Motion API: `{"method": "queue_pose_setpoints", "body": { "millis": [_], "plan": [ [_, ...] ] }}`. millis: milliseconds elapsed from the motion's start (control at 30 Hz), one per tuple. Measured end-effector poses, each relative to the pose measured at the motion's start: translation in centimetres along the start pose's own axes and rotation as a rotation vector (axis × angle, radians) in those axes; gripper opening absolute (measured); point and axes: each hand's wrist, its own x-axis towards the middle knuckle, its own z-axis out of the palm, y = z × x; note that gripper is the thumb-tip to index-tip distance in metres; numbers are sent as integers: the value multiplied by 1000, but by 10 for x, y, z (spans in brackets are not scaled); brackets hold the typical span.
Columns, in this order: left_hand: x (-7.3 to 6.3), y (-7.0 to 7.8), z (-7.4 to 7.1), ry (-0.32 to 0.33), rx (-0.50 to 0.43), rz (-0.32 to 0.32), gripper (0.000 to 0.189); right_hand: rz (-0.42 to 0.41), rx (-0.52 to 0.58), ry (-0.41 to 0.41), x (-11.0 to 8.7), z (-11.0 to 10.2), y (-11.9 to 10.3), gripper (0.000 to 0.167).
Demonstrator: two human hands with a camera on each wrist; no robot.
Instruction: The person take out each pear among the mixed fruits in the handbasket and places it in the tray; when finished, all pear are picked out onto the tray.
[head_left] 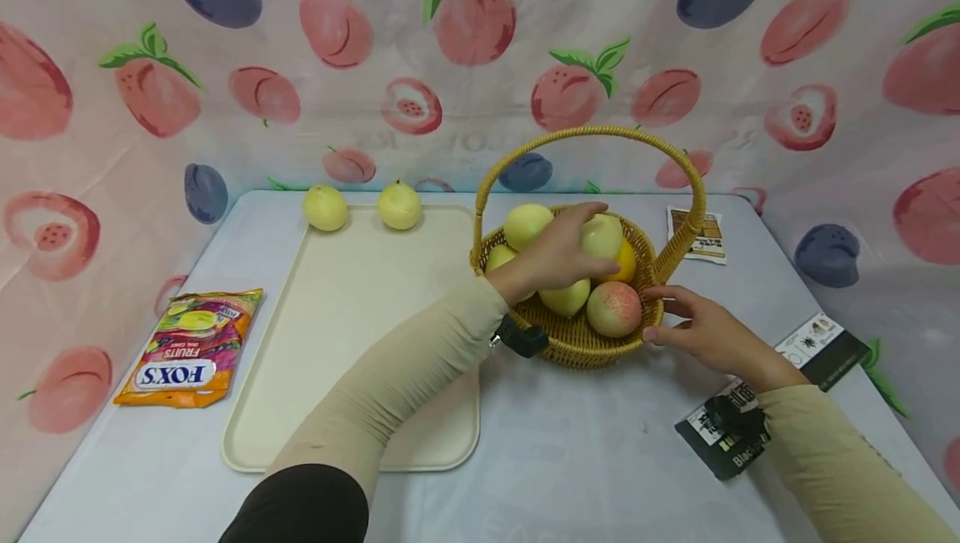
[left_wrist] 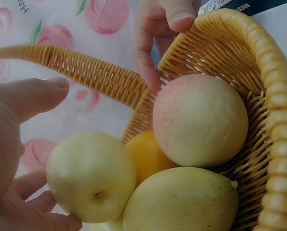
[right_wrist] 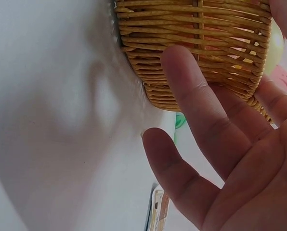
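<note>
A wicker basket [head_left: 581, 351] with a tall arched handle holds several fruits. My left hand [head_left: 558, 247] reaches over it, thumb and fingers spread around a round pale green fruit [left_wrist: 91, 178] with a stem dimple. In the left wrist view the fingers are right at that fruit's side, while the thumb stands apart from it. A blushed peach [head_left: 615, 310], an orange fruit [left_wrist: 150, 154] and a yellow-green lemon-shaped fruit [left_wrist: 182, 199] lie close by. At the basket's right side, my right hand [head_left: 705, 331] grips the rim near the handle's base with thumb and finger; its other fingers extend beside the wicker wall.
A cream tray [head_left: 360, 310] lies left of the basket, two pale yellow-green pears [head_left: 325, 208] at its far edge. A Fox's candy bag [head_left: 191, 347] is farther left. Behind the basket's right side lies a small packet [head_left: 708, 235]; a black-and-white pack [head_left: 723, 451] is under my right wrist.
</note>
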Motion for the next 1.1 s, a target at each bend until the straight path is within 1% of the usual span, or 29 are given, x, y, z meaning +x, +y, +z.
{"method": "queue_pose_setpoints", "body": {
  "millis": [100,233,367,500,700,833,1100],
  "plan": [
    [0,1,3,-5,12,4,84,-1,-2,0,-1,0,0,66],
    [1,2,6,-4,41,26,84,-4,-10,6,0,-1,0,66],
    [6,0,9,6,92,42,81,-11,-12,11,0,-1,1,66],
    [13,-2,13,-4,138,37,79,-12,-19,15,0,-2,1,66],
    [21,-4,25,-56,160,9,78,-14,3,7,1,0,1,65],
    [23,-6,30,-67,180,-1,76,-1,8,2,1,0,2,67],
    [24,-8,33,-85,214,5,80,-15,5,10,1,0,1,64]
  ]
}}
